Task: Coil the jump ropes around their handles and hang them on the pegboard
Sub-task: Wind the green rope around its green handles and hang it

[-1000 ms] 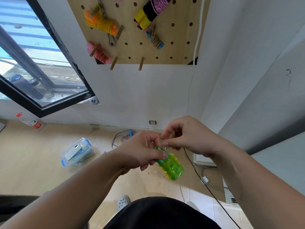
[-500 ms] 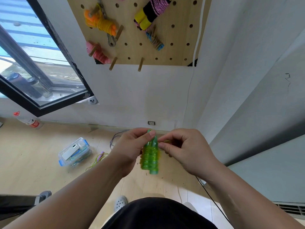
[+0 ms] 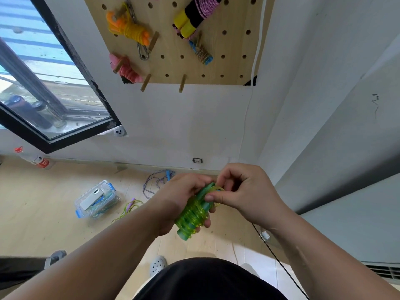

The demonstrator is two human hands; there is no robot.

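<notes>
A green jump rope (image 3: 192,214) is coiled around its translucent green handles, tilted, in front of my body. My left hand (image 3: 179,200) grips the bundle from behind, fingers wrapped under it. My right hand (image 3: 242,191) pinches the rope's end loop at the top of the bundle with thumb and forefinger. High on the wall hangs the wooden pegboard (image 3: 229,61). On it are an orange-yellow coiled rope (image 3: 129,29), a pink one (image 3: 126,69), a yellow-black-handled purple one (image 3: 194,16) and a small blue-handled one (image 3: 202,53). Two bare pegs (image 3: 145,82) (image 3: 182,83) stick out along its bottom row.
On the wooden floor lie a loose purple-blue rope (image 3: 157,180), a yellow-green rope (image 3: 127,210) and a clear plastic box (image 3: 96,200) with blue clips. A window (image 3: 39,87) is at the left. A white cord (image 3: 252,87) runs down the wall and a black cable (image 3: 279,260) crosses the floor on the right.
The green bundle has tilted from upright to slanting, its top toward my right hand. My right hand has come onto the top end and pinches the rope loop there.
</notes>
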